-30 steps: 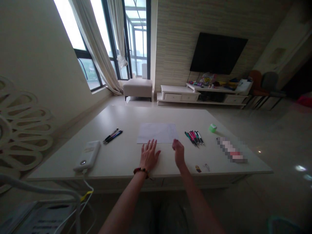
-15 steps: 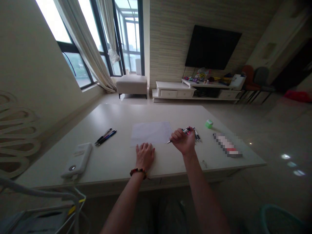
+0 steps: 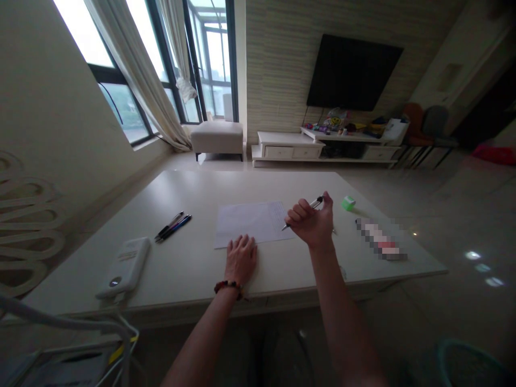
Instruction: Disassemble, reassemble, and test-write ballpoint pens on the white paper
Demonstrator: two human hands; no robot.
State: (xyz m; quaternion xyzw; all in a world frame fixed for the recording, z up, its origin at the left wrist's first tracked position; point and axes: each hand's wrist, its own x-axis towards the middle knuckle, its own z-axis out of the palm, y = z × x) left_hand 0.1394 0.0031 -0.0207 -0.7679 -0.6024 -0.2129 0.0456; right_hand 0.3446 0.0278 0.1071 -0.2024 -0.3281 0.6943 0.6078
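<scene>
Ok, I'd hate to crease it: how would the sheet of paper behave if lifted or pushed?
The sheet of paper looks thin, so probably floppy if lifted by one edge. It likely slides easily, the table looking smooth and shiny, though the left hand at its near edge may pin it.

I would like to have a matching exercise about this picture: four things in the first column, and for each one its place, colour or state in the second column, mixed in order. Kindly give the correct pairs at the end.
Column 1
1. Right hand
2. Television
3. Bracelet
4. Left hand

Column 2
A. dark with reddish parts
B. laid palm down at the near edge of the paper
C. closed around a pen
D. up on the wall

Right pairs: 1-C, 2-D, 3-A, 4-B
</scene>
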